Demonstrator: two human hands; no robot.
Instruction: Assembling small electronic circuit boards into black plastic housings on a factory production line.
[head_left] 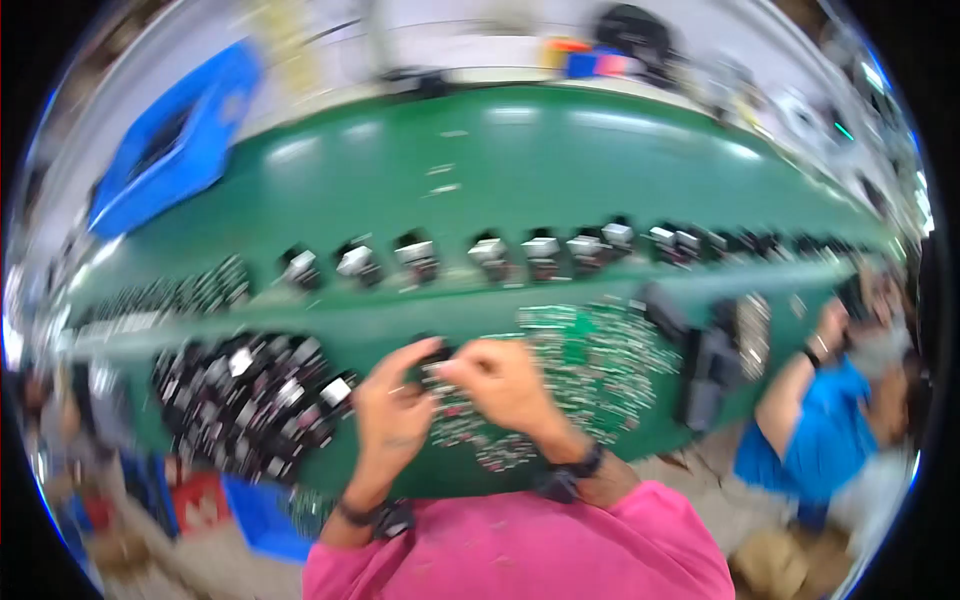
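Note:
At the near side of the green table, my left hand (390, 415) and my right hand (508, 388) meet in front of me. Between their fingertips is a small black part (432, 362), too blurred to name. The left thumb and forefinger curl round it, while the right fingers are pinched against its right side. Right beside and under my right hand spreads a pile of green circuit boards (590, 370). To the left of my left hand lies a heap of black parts with white pieces (250, 400).
A row of black-and-white units (415, 258) stands across the green table (350, 190). Dark grey cases (708, 375) sit right of the boards. Blue bins (185, 140) are at the far left and below the table. A co-worker in blue (815, 430) works at the right.

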